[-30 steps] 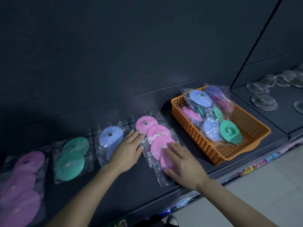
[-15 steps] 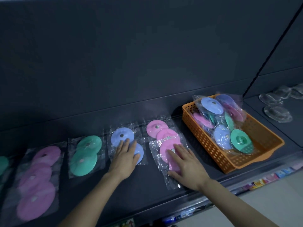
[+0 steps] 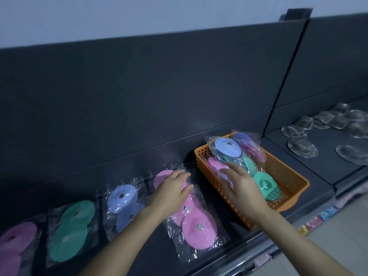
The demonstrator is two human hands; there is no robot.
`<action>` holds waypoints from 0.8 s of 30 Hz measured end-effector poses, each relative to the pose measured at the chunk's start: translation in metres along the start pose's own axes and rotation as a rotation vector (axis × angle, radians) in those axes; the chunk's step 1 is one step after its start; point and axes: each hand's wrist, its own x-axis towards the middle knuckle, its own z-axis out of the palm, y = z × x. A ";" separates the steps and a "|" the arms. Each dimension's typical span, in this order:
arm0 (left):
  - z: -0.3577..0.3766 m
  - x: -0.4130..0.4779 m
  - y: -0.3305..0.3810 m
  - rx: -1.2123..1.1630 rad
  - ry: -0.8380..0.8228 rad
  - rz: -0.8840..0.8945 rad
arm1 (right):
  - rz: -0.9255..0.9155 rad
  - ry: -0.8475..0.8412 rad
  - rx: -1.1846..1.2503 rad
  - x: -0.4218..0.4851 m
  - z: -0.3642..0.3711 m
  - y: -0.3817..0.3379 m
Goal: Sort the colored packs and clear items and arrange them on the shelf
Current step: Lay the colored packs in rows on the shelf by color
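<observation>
Bagged colored discs lie in rows on the dark shelf: a pink row, a blue row, a green row and a purple-pink row at the far left. My left hand rests flat with straight fingers on the far end of the pink row. An orange basket holds several mixed packs, with a blue pack on top and a green pack in front. My right hand reaches into the basket, fingers extended over the packs there.
Several clear items lie on the neighboring shelf section to the right, past a vertical divider. A dark back panel rises behind the rows. The shelf's front edge carries colored price labels, with pale floor below.
My right hand left the pink row and moved right into the orange basket. My left hand shifted from the blue row onto the far end of the pink row. The view tilted up.
</observation>
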 end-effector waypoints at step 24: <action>0.049 0.141 0.065 -0.727 0.195 -0.623 | 0.398 0.066 0.181 0.108 -0.004 0.130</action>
